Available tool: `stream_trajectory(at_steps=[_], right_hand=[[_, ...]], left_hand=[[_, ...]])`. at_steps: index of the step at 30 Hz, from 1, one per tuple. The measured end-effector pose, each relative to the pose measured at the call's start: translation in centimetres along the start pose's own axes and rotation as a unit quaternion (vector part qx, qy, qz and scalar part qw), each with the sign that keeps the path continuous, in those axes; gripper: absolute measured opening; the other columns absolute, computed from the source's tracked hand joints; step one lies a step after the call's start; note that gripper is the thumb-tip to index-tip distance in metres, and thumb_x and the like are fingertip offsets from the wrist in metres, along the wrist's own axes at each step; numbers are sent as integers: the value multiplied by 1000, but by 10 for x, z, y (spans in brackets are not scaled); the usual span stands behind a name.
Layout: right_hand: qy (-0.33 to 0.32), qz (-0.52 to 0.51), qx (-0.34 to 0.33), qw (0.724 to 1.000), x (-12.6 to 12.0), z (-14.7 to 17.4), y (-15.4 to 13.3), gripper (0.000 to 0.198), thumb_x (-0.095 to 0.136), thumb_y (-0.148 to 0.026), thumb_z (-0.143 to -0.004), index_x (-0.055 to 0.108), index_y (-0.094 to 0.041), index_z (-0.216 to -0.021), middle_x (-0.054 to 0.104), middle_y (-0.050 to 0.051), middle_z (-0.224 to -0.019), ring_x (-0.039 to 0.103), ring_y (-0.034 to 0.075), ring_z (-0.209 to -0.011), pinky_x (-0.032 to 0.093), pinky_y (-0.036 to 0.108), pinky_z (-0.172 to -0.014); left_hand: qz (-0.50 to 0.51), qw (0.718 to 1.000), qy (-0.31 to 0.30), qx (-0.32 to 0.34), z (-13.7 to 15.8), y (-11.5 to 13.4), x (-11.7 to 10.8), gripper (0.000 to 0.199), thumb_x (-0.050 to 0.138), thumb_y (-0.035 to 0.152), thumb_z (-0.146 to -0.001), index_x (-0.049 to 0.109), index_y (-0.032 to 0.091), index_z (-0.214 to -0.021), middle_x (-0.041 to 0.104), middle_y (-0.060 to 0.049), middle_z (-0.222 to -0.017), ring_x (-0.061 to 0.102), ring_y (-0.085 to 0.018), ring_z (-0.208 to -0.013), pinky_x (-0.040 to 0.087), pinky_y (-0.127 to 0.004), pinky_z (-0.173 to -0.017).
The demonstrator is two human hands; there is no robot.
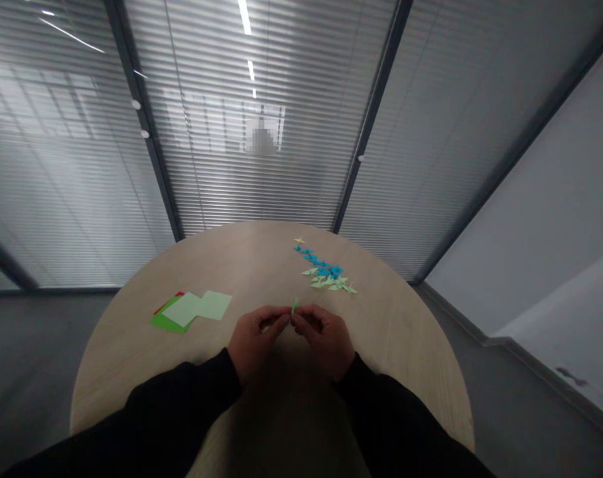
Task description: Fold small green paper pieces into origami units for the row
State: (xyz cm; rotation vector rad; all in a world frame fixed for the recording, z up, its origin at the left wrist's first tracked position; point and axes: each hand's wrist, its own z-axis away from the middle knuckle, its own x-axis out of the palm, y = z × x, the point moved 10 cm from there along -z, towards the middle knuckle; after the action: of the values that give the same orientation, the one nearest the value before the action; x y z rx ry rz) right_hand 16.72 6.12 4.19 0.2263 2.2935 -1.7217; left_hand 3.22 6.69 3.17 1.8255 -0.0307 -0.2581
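Observation:
Between the fingertips of both hands is a small folded piece of light green paper (294, 306), its upper tip poking out above the fingers. My left hand (257, 335) pinches it from the left, thumb and forefinger closed. From the other side my right hand (326, 336) grips it the same way. Most of the paper is hidden by the fingers. Just beyond my right hand lie several light green paper cranes (337, 283), with several blue paper cranes (311, 257) behind them and one yellow folded paper (300, 240) farthest away.
Left of my hands, pale green paper sheets (215, 305) overlap a brighter green sheet (168, 323) and a red one (180, 294). Everything rests on a round wooden table (395, 372). Behind it stands a glass partition with blinds (261, 192); a white wall (540, 219) is to the right.

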Motion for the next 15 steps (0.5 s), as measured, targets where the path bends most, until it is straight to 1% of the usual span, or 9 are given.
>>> stream_trajectory(at_steps=[5,9,15], right_hand=[[4,36,-12,999,0,0,-1,20,61,-39,-85,66,-20,-81,66,2,-73,59,15,-64,45,26,-59],[13,26,-16,999,0,0,3,18,61,-38,-85,64,-20,-82,66,2,-76,59,15,-66,45,25,-59],[27,-1,-1,1000,-1,-1,9,17,64,-36,-82,58,-20,-84,63,2,-78,60,15,-68,47,25,-59]], left_hand=[[-20,1000,-2,-13,-2,-2,-2,22,66,34,-81,74,19,-95,77,-6,-95,70,-22,-88,53,-35,-85],[-8,1000,-3,-23,-2,-3,-1,24,66,35,-80,74,18,-95,77,-7,-94,70,-23,-88,53,-35,-84],[7,999,-14,-39,-1,-7,1,26,66,36,-80,73,17,-96,77,-7,-93,69,-23,-87,52,-35,-83]])
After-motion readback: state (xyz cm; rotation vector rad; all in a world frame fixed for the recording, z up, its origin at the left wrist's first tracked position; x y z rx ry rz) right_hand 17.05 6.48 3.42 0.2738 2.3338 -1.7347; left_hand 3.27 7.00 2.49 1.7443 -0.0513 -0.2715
